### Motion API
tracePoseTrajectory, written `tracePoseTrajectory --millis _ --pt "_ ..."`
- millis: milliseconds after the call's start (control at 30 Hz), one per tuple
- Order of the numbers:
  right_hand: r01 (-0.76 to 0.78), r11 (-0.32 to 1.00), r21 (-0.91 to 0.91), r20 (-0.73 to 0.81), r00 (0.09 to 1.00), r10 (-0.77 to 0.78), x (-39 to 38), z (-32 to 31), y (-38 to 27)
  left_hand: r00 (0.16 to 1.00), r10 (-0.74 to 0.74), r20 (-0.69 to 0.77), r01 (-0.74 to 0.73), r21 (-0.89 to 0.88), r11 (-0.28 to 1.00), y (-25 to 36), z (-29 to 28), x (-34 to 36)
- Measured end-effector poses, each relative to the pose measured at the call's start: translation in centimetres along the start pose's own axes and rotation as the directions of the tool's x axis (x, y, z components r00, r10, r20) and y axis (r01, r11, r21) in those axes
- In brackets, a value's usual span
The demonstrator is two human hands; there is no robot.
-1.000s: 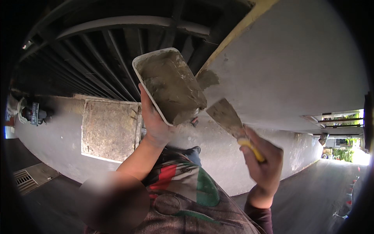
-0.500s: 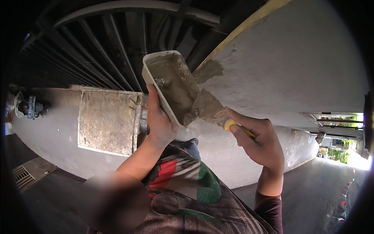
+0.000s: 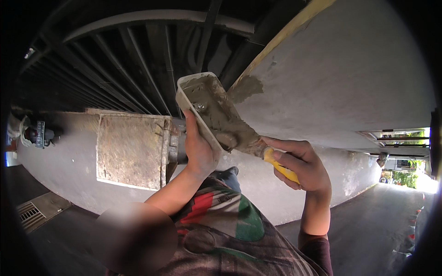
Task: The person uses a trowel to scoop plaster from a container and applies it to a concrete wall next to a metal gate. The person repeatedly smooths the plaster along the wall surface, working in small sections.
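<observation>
My left hand [image 3: 200, 149] is closed around a white plastic tub [image 3: 183, 99], gripping its near side with the thumb along the outer wall. Wet grey-brown mortar [image 3: 214, 110] coats the inside, with a small lump near the left wall. In my right hand [image 3: 301, 165] is a putty knife [image 3: 282, 168] with a yellow handle, its index finger stretched toward the blade. That blade, smeared with mortar, reaches over the tub's right rim, and its tip is hidden among the mortar. Beyond the tub, a darker damp patch of mortar [image 3: 248, 89] lies on the grey wall.
Black metal bars [image 3: 138, 69] stand at the far left, against the yellowish wall edge [image 3: 285, 37]. A stained square box [image 3: 131, 149] juts out left of the tub. A parked motorbike [image 3: 39, 133] is at the far left, and a floor grate [image 3: 31, 214] lies lower left.
The tub has shifted slightly right and nearer. My right hand has turned the putty knife, showing more of its yellow handle, and the blade has moved further over the tub's rim.
</observation>
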State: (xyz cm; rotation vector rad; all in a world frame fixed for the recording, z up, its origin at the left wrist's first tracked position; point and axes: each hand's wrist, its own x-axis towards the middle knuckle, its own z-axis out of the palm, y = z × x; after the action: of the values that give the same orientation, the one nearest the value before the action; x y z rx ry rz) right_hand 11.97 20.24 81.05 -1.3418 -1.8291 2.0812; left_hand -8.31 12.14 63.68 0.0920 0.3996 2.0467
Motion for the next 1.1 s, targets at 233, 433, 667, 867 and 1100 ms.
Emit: tracePoseTrajectory --millis 233,433,667,867,1100 --pt "0.465 0.765 -0.446 -0.276 0.742 -0.612 0.8 1.2 5.2 0.992 -0.100 0.077 0.107 -0.097 0.990 1.6 2.7 -0.2" --pt "0.336 0.132 -0.932 0.070 0.528 -0.846 -0.9 4.6 6.7 0.993 -0.073 0.096 0.082 -0.091 0.992 2.7 4.6 0.0" --pt "0.385 0.114 -0.916 0.146 0.584 -0.799 -5.3 3.5 7.0 0.984 0.106 0.145 -0.119 0.087 0.989 3.6 5.6 -0.4" --pt "0.467 0.572 -0.674 -0.255 0.580 -0.773 -7.3 2.7 5.7 0.965 0.165 0.205 -0.173 0.021 0.985 3.4 4.5 -0.4" --pt "0.316 0.770 -0.555 -0.241 0.825 -0.512 -6.1 1.8 0.8 0.954 0.062 0.293 -0.145 0.271 0.952 3.3 2.2 -0.7"
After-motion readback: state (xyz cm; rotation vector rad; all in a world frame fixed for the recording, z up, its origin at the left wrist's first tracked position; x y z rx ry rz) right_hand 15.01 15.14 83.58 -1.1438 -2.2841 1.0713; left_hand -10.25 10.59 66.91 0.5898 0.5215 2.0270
